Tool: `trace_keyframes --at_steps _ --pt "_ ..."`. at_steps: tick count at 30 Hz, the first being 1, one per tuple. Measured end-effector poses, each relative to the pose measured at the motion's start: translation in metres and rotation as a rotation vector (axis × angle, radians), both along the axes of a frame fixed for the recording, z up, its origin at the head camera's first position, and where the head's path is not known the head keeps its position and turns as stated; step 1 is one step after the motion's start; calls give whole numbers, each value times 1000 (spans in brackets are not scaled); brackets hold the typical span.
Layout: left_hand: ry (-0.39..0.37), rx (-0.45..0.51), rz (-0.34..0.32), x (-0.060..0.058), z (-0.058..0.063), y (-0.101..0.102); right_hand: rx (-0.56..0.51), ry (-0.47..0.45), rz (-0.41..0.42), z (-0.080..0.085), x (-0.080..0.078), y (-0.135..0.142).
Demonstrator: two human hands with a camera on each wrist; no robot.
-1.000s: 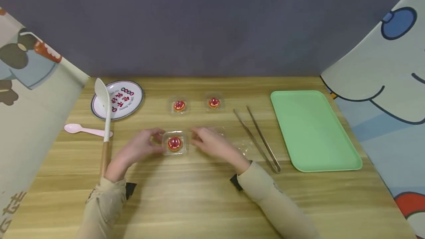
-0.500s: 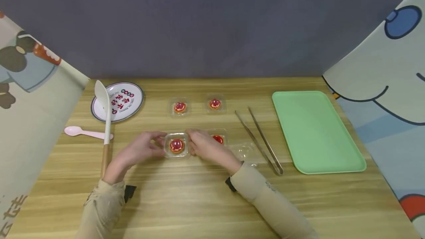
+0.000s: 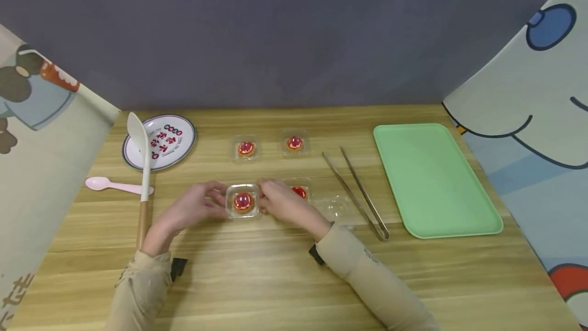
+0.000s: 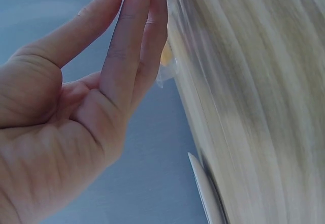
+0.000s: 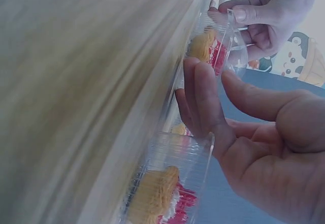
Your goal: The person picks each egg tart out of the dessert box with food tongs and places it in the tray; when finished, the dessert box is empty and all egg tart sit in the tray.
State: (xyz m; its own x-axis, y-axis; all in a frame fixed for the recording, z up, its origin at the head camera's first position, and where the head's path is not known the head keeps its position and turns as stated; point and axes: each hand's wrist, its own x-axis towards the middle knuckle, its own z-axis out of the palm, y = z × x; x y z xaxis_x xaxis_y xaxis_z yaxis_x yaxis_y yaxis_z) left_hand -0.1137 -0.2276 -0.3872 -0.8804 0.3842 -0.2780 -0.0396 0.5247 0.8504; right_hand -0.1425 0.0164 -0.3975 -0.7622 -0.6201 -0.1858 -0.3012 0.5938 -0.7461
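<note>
Between both hands sits a small clear plastic box [image 3: 242, 215] with a domed lid. A tart [image 3: 243, 202] with a shiny red topping is inside. My left hand [image 3: 195, 206] pinches the box's left side; in the right wrist view its thumb [image 5: 249, 14] lies on the lid's edge. On the opposite side, my right hand [image 3: 291, 203] holds the box between thumb and fingertips. A second tart [image 3: 299, 192] in a clear box [image 5: 175, 145] stands beside the right hand, partly hidden by it. In the left wrist view the fingers hide most of the held box.
Two more boxed tarts, one left [image 3: 246, 148] and one right [image 3: 294, 143], stand farther back. A clear lid [image 3: 337, 210] and metal tongs [image 3: 363, 201] lie at right, beside a green tray [image 3: 436, 183]. At left are a plate [image 3: 181, 149], a long-handled ladle [image 3: 145, 178] and a pink spoon [image 3: 115, 185].
My right hand has moved left onto the box's right side, uncovering part of the tart beside it. The left hand has stayed at the box's left side.
</note>
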Motion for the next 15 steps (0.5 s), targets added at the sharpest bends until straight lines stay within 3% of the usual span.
trace_keyframes --at_steps 10,15 --pt "23 -36 21 -1 1 3 24 95 5 2 2 -1" --pt "11 -26 34 0 0 4 20 59 -25 1 2 -1"
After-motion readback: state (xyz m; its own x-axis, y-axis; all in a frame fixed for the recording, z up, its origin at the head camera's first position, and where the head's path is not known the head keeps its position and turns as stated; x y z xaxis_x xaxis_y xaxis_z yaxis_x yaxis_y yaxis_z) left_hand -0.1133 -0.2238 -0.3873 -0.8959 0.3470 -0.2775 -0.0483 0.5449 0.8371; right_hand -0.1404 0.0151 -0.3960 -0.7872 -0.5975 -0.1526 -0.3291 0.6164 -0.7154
